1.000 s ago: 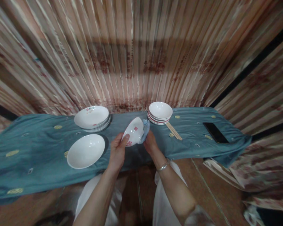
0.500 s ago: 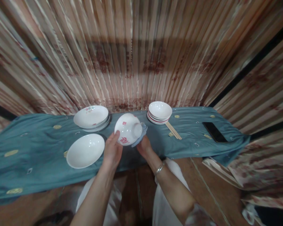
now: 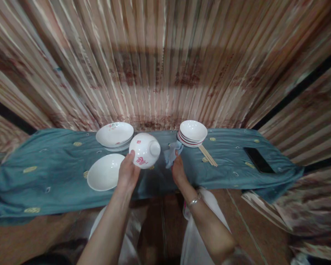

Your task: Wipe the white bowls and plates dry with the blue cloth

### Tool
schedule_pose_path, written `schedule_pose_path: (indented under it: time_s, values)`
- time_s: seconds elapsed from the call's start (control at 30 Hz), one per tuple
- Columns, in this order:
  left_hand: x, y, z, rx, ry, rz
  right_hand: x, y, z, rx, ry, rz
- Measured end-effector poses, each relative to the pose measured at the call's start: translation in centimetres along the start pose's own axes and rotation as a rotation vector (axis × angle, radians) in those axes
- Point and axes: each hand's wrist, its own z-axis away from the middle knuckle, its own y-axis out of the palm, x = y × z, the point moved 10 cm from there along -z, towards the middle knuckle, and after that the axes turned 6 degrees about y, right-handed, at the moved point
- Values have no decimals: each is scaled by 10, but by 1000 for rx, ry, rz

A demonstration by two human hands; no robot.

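A white bowl with red markings is tipped so its foot ring faces right, and my left hand grips it by the rim. My right hand is closed on a light blue cloth, a short gap to the right of the bowl. Below and left of the bowl lies a wide white dish, partly covered by my left hand. Behind it is a stack of white plates, the top one with a floral print. Beyond the cloth stands a stack of small white bowls.
Wooden chopsticks lie beside the bowl stack. A black phone rests farther right on the teal tablecloth. A pleated patterned curtain hangs close behind the table.
My right hand has drawn the cloth away from the bowl, to the right. The bowl stays in my left hand, slightly turned. The view has shifted a little.
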Motion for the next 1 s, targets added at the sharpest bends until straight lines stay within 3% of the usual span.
schedule_pose_path:
  time_s: [0.07,0.23,0.37,0.47,0.63,1.0]
  values:
    - [12,3,6,5,-68,-5,22,-1,4,-9,-142,160]
    - [40,23,21,115,-243,24,62,26,32,21,-536,764]
    - [43,20,18,101,-268,35,80,22,42,-64,-679,867]
    - [42,14,12,72,-246,53,88,23,48,-10,-778,869]
    - [41,20,13,104,-196,66,82,26,46,59,-778,856]
    - [37,30,17,142,-136,54,72,28,40,105,-585,649]
